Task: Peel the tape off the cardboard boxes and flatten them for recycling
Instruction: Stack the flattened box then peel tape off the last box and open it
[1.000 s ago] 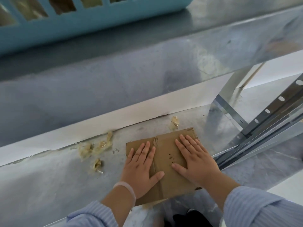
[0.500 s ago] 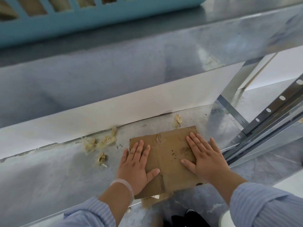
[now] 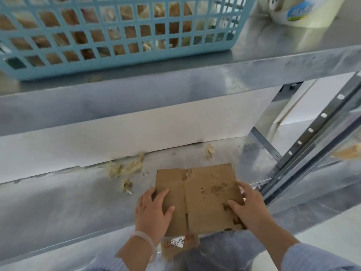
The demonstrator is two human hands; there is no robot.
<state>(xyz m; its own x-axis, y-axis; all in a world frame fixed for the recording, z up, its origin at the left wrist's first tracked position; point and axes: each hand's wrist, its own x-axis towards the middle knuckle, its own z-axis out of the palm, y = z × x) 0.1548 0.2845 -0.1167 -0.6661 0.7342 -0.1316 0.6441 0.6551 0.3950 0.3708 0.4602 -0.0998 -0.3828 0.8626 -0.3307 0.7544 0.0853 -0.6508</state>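
A flattened brown cardboard box point(image 3: 203, 194) lies on the lower metal shelf point(image 3: 68, 208), its near edge hanging over the shelf front, with a white label underneath. My left hand point(image 3: 152, 210) clasps its left edge, thumb on top. My right hand point(image 3: 248, 208) clasps the right edge, fingers curled around it. Crumpled bits of peeled tape point(image 3: 125, 169) lie to the left of the box, and another scrap point(image 3: 208, 151) sits behind it.
A light blue plastic basket point(image 3: 121, 53) holding brown items stands on the upper shelf point(image 3: 273, 63), with a white tape roll point(image 3: 298, 10) at its right. A perforated metal upright point(image 3: 312, 133) rises at the right. A white wall backs the lower shelf.
Both hands have gone from pressing flat on top of the cardboard to gripping its left and right edges. The view has tilted up, showing more of the basket.
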